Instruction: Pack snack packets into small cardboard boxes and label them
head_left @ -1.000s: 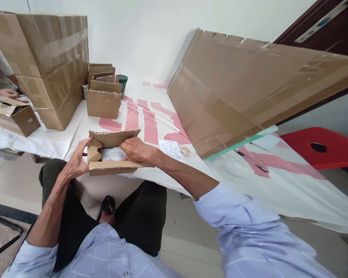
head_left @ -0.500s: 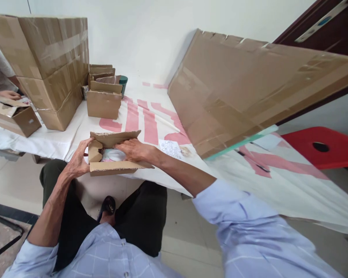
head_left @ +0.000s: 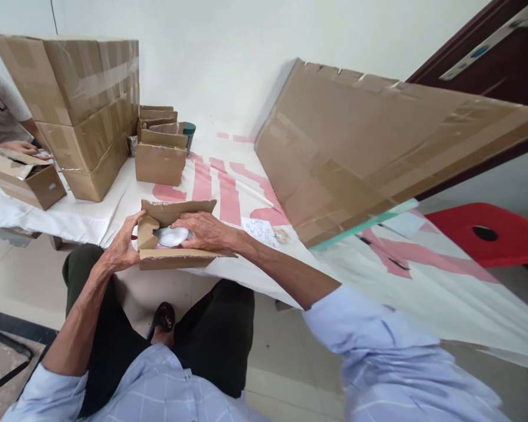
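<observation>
One left hand grips an open brown cardboard box at the front edge of the white-clothed counter while the right hand, its hold unclear, reaches inside beside a white rounded item, apparently adjusting contents, which next calls for a steady box.

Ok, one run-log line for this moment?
left hand: holds open box by its left end | right hand: in box, at white item | beyond, left: taped cartons

Our tabletop wears a white cloth marked in pink. On it we see stacked taped cartons, smaller open boxes, a green container, a pale bumpy sheet and a big cardboard panel.
</observation>
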Demonstrator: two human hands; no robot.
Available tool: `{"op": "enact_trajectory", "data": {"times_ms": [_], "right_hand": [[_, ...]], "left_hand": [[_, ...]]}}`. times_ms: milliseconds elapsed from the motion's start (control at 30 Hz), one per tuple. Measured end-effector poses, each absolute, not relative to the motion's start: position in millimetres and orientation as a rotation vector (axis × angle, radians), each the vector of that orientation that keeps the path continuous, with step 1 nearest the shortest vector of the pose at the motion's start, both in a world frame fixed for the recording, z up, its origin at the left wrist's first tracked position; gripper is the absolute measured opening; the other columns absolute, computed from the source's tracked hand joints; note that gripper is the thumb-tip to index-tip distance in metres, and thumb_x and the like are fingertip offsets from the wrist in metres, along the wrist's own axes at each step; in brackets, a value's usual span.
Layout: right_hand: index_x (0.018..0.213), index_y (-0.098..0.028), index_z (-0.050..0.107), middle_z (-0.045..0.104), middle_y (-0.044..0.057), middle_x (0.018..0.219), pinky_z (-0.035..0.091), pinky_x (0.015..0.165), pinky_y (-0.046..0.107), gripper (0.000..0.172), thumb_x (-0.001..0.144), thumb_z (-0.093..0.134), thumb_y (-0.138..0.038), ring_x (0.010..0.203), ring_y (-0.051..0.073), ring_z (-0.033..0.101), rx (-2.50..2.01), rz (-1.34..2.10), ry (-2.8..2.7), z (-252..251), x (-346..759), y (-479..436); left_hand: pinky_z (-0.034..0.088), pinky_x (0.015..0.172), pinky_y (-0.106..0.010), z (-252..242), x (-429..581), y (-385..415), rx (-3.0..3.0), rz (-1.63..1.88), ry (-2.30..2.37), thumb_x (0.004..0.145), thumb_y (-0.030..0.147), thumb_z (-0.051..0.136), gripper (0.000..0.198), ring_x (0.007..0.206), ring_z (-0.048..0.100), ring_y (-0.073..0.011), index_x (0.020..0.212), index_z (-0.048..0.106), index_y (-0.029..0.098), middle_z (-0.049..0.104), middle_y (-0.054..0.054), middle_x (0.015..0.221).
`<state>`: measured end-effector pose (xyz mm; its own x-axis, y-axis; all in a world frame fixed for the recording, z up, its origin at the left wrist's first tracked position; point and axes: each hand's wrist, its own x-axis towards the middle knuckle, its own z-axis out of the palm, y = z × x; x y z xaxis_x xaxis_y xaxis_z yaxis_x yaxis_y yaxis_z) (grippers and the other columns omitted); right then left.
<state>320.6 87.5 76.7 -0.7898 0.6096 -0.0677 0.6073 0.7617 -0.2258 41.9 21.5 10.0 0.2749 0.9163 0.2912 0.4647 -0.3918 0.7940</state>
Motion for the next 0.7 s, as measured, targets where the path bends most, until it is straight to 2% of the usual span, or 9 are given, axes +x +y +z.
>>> {"op": "enact_trajectory", "data": {"times_ms": [133,267,367,467,600,700], "right_hand": [[0.126,-0.021,0.078,0.075,0.011,0.12,0.049,0.097,0.038,0.036,0.091,0.074,-0.025,0.112,0.028,0.071,-0.966,0.374,-2.805,85.3,322.8,88.3],[0.113,-0.021,0.082,0.077,0.009,0.117,0.052,0.095,0.037,0.029,0.084,0.077,-0.021,0.108,0.026,0.072,-0.909,0.469,-2.642,97.0,327.7,89.2],[0.108,-0.021,0.082,0.078,0.006,0.11,0.053,0.089,0.035,0.026,0.083,0.077,-0.018,0.099,0.022,0.071,-0.871,0.541,-2.52,106.2,332.7,86.4],[0.104,-0.02,0.083,0.077,0.005,0.099,0.053,0.082,0.034,0.024,0.082,0.075,-0.017,0.088,0.019,0.069,-0.821,0.59,-2.42,116.8,337.3,82.7],[0.099,-0.022,0.084,0.077,0.004,0.093,0.054,0.077,0.032,0.02,0.081,0.074,-0.018,0.084,0.017,0.067,-0.719,0.649,-2.277,136.6,343.2,82.2],[0.095,-0.022,0.085,0.077,0.003,0.09,0.055,0.078,0.032,0.016,0.081,0.076,-0.023,0.084,0.017,0.067,-0.686,0.683,-2.175,153.5,347.1,84.6]], "left_hand": [[0.058,0.109,-0.057,12.6,45.4,22.8,1.965,0.995,1.233,0.069,0.06,0.091,0.117,0.149,0.049,-0.0437,0.166,0.035,0.028,0.04,-0.02,0.166],[0.056,0.112,-0.058,16.6,47.4,23.2,1.966,0.976,1.223,0.07,0.058,0.092,0.118,0.153,0.046,-0.0433,0.168,0.032,0.031,0.038,-0.018,0.17],[0.052,0.116,-0.06,24.6,44.3,21.9,1.964,0.974,1.2,0.069,0.056,0.094,0.118,0.156,0.043,-0.0442,0.168,0.035,0.035,0.037,-0.016,0.173],[0.049,0.12,-0.061,38.3,38.2,20.6,1.89,1.049,1.142,0.073,0.058,0.093,0.104,0.159,0.042,-0.0439,0.163,0.045,0.038,0.042,-0.012,0.172],[0.05,0.119,-0.06,58.7,35.2,24.0,1.742,1.211,1.025,0.083,0.063,0.085,0.078,0.156,0.047,-0.0434,0.151,0.062,0.032,0.057,-0.012,0.162],[0.051,0.119,-0.059,69.8,40.7,31.7,1.69,1.288,0.969,0.083,0.067,0.083,0.076,0.156,0.048,-0.0438,0.147,0.065,0.029,0.06,-0.013,0.159]]}}
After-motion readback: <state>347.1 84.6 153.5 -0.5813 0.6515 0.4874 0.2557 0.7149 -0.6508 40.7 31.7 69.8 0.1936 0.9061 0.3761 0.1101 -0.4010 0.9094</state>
